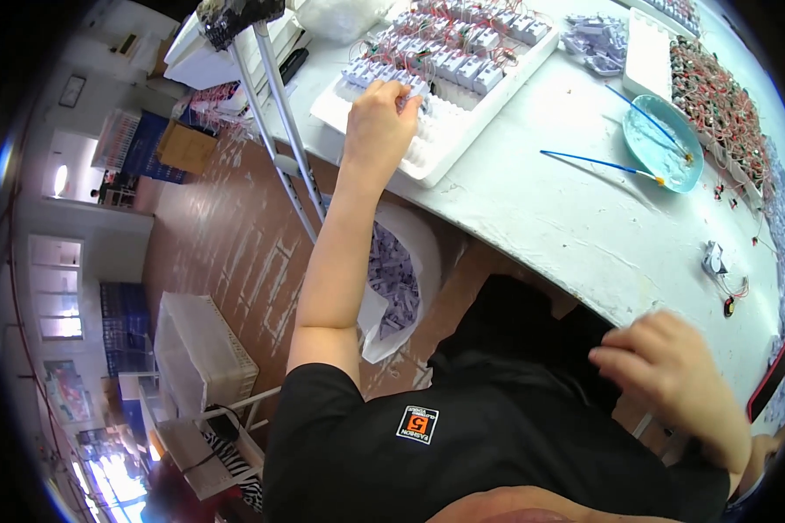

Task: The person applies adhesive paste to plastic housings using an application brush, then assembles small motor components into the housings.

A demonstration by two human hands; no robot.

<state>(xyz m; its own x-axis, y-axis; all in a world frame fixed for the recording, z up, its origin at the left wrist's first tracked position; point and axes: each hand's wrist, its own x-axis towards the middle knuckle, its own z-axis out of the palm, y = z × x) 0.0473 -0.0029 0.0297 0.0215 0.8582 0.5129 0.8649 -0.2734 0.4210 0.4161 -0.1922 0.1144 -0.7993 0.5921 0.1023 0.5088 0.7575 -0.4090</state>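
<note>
My left hand (382, 120) reaches over the near left part of a white tray (449, 159). Its fingers are pinched together on a small white plastic housing at the near end of a row, mostly covered by the fingers. Rows of similar white housings (458, 68) with thin red wires fill the far part of the tray. Slots show bare in the tray's near part. My right hand (663, 370) is at the table's near edge, smeared by motion, its fingers bent; whether it holds anything is unclear. A small round part (713, 258) with wires lies beyond it.
At the right, a light-blue bowl (663, 144) holds white paste and a brush; another blue brush (597, 162) leans on its rim. Beyond lie a heap of wired parts (715, 105) and pale plastic pieces (595, 42). Below the table edge stands a white sack (419, 261) of pieces.
</note>
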